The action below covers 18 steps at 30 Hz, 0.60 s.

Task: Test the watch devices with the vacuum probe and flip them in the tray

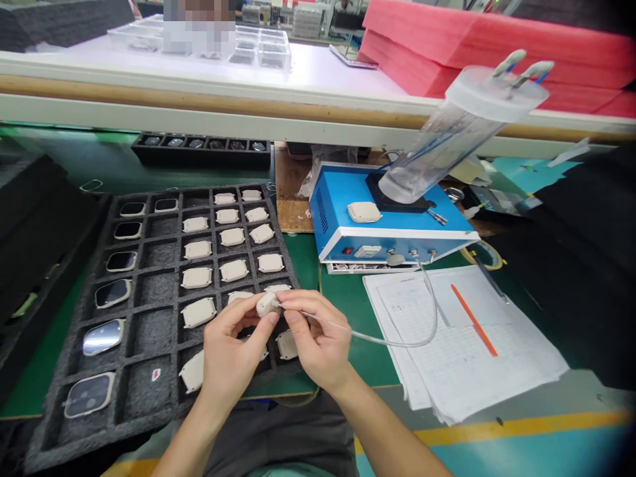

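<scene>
A worker's two bare hands meet at the lower centre of the frame over a dark foam tray [158,291]. The left hand [231,348] grips a small beige watch case [266,305] between thumb and fingers, tilted up on its edge. The right hand [320,338], fingers drawn narrow, pinches the end of a clear tube [392,344] at the case; whether its tip touches the case cannot be told. The tube loops across printed papers [422,371], at the lower right, to the front of a blue box [397,228] right of centre. An orange stick [474,320] lies on the sheets.

Filling the lower left, the tray carries dark-screened watches [113,293] down its left side and rows of beige cases [197,250] toward the middle, some partly hidden by the hands. Another beige case [364,212] sits atop the blue box, just beside a leaning clear cylinder [442,146]. Red foam blocks [497,59] are stacked at the upper right, and a clear plastic organizer [273,56] stands at the upper left.
</scene>
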Each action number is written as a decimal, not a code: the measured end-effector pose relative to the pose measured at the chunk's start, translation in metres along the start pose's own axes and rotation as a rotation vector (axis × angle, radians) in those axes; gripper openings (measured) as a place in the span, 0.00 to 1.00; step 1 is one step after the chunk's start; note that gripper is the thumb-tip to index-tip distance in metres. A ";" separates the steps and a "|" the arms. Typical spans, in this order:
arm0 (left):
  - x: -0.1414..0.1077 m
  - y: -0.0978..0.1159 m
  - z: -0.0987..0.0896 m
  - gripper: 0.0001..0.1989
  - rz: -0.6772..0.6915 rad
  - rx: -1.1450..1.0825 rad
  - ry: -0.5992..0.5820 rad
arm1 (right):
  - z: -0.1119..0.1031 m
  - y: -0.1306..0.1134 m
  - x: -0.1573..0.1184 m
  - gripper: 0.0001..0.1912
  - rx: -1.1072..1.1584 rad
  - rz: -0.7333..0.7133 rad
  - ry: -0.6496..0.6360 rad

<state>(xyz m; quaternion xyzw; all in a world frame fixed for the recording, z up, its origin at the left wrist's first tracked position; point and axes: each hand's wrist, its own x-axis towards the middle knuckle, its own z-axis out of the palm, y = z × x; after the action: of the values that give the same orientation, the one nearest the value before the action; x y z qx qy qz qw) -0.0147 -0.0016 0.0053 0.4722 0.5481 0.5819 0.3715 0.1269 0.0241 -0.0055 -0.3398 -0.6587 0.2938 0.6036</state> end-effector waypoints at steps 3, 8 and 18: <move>-0.001 0.001 0.000 0.10 -0.009 0.001 0.003 | 0.000 0.000 -0.001 0.11 0.000 0.005 -0.005; -0.003 0.001 -0.001 0.10 -0.020 0.011 0.003 | 0.000 -0.002 0.000 0.12 0.011 0.013 -0.002; -0.001 -0.001 -0.001 0.10 -0.003 0.013 -0.007 | 0.000 0.000 0.000 0.12 0.013 0.013 -0.005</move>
<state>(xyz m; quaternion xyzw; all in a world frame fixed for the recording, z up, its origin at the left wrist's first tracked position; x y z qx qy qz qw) -0.0157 -0.0029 0.0042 0.4759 0.5514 0.5759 0.3712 0.1265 0.0243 -0.0058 -0.3394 -0.6560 0.3026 0.6024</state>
